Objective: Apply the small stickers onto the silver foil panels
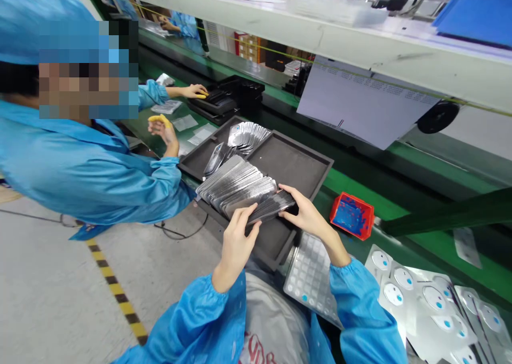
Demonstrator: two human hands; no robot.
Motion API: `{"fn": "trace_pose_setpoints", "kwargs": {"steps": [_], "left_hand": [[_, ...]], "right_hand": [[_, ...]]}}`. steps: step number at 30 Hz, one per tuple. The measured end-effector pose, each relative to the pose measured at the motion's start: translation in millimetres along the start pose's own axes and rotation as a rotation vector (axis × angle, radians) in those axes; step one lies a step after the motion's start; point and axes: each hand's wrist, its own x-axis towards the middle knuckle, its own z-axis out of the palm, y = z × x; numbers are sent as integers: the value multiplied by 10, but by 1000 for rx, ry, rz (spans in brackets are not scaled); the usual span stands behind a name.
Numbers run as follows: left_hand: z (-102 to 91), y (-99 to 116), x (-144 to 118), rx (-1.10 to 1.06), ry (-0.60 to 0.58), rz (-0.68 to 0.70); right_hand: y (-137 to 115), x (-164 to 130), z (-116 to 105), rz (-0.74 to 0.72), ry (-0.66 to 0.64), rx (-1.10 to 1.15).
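My left hand and my right hand close on opposite ends of a stack of thin, dark, phone-sized panels. The stack is over the near part of a dark grey tray. Against its left side leans a fanned row of similar silvery panels with rounded corners. Farther back in the tray, another fanned group of shiny panels lies near a few tilted loose ones. My fingers hide part of the stack's ends, and what exactly the panels are I cannot make out.
A co-worker in a blue smock sits at left, one hand at black trays. Right of me are a red bin with blue bits, a clear blister sheet and silvery sheets with round stickers. A white shelf hangs overhead.
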Motion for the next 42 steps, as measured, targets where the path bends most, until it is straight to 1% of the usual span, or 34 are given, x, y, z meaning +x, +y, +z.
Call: {"fn": "trace_pose_setpoints", "kwargs": {"steps": [4,7,10,12,15,18,20,22,24,25,27,28,29,30,32,33,34,35,36,37,38,39,42], "left_hand": [[50,-16,-7,121,73,-12],[79,28,-23,258,110,3],[81,95,-23,363,115,29],[77,133,5,391,60,88],[78,171,87,408,-76,193],[80,205,150,441,-175,207],[73,229,145,449,-201,197],[53,238,118,428,-201,189],[19,224,103,375,-190,182],[-2,211,106,340,-194,185],[-55,186,116,272,-185,207],[-86,181,115,239,-153,227],[-116,185,102,198,-112,262],[-141,201,72,131,-58,322],[-151,279,-44,-67,-40,502],[-127,342,-131,-167,-96,602],[-81,420,-234,-251,-221,704],[-16,509,-349,-307,-363,775],[65,604,-471,-357,-473,856],[156,698,-594,-392,-561,898],[251,785,-711,-406,-643,923],[349,859,-817,-420,-700,941],[640,978,-1043,-409,-835,917]], "right_hand": [[25,41,80,-9,23,-50],[22,-24,163,16,51,-127],[3,-88,250,-6,62,-223],[-7,-90,314,-41,78,-304],[-42,-53,404,-53,100,-404],[-147,-103,428,4,144,-478],[-229,-276,382,55,208,-518],[-264,-604,292,123,293,-520],[-228,-1100,188,250,419,-500],[-190,-1402,144,360,508,-505],[-102,-2061,94,651,712,-554],[-59,-2385,89,824,815,-598],[-19,-2687,95,955,893,-628],[19,-2955,108,1065,956,-653],[90,-3373,133,1222,1043,-686],[124,-3527,134,1286,1074,-700],[158,-3653,119,1345,1097,-713],[190,-3761,85,1396,1111,-725],[220,-3858,30,1438,1115,-738],[248,-3951,-47,1472,1108,-752],[272,-4043,-144,1498,1090,-768],[291,-4135,-258,1515,1060,-786],[330,-4402,-647,1524,898,-830]]}}
